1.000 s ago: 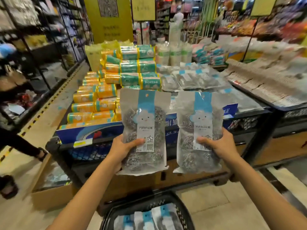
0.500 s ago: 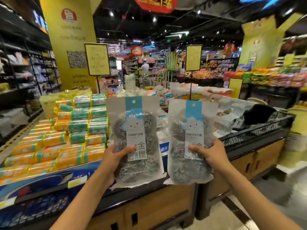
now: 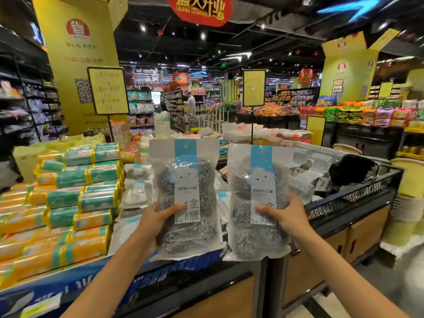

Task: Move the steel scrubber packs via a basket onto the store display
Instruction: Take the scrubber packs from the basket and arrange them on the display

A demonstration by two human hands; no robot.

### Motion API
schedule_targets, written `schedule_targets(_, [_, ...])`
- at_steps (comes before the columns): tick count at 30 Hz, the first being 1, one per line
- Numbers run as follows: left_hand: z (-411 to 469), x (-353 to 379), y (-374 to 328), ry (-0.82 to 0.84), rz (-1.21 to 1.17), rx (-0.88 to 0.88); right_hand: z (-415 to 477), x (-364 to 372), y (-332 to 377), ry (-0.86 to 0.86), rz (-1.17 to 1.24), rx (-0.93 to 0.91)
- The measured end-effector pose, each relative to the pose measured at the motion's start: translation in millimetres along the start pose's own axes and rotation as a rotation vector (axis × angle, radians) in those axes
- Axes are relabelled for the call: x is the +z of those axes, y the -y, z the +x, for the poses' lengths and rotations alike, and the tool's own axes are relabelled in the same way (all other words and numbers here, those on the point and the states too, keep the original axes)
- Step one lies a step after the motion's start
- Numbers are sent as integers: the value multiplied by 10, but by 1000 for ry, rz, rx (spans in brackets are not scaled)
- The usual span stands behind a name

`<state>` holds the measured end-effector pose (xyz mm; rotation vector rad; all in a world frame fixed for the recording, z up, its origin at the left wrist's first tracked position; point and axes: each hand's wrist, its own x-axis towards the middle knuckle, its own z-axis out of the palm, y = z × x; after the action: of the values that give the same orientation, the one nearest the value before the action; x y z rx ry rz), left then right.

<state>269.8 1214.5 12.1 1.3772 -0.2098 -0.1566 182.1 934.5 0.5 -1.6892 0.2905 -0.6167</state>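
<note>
Over the counter's (image 3: 358, 193) front edge, two steel scrubber packs are held upright, side by side & just apart, labels toward the camera. Left pack (image 3: 185, 180) is pinched by the left hand (image 3: 158, 216), thumb across the front, fingers behind. Right pack (image 3: 259, 180) is gripped likewise by the right hand (image 3: 288, 214). Both are held low on the pouch, presumably so each can be laid flat on the display w/o a change of grip. Pouches are glossy clear film w/ a blue-and-white label strip. Inside, grey coiled-wire balls, springy-looking, are stacked in a column. Similar packs (image 3: 137, 191) are seen lying flat mid-counter, beside banded yellow & teal rolls (image 3: 80, 196) stacked at the left end. Basket is not in view.
</note>
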Motion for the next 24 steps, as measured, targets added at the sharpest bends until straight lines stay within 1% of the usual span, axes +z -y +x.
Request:
schedule_targets(5, [972, 126, 165, -6, 24, -58, 905, 246, -239, 16, -5, 30])
schedule_targets(11, [2092, 152, 213, -37, 30, -63, 2014, 600, -515, 44, -18, 56])
schedule_targets(18, [3015, 117, 416, -114, -1, -127, 3109, 1023, -945, 79, -52, 128])
schedule_targets(24, [3732, 127, 655, -177, 24, -189, 3973, 1365, -1363, 161, -74, 176])
